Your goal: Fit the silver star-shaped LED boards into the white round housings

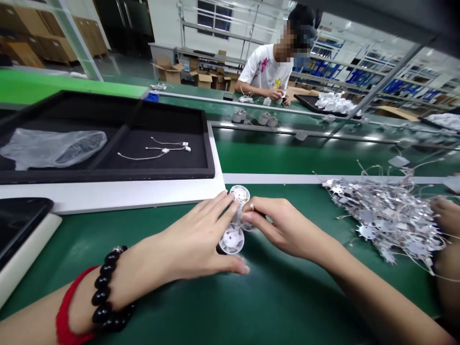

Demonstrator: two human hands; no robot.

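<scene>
Several white round plastic housings (232,239) stand close together on the green work surface (287,306). My left hand (190,239) is stretched out along their left side, its fingers straight and its thumb apart below the nearest housing. It seems to touch or steady them; the exact contact is hidden. At the right side of the group, my right hand (280,225) has its thumb and index finger pinched together over a housing. A small white tip, perhaps a wire plug, shows at the index finger; the rest of what the pinch holds is hidden.
To the right lies a heap of silvery star-shaped plates with thin wires (395,215), another person's hand (447,215) beside it. A black tray (172,173) at left holds a plastic bag (53,148) and wired parts (165,151). A co-worker (268,69) works across the line.
</scene>
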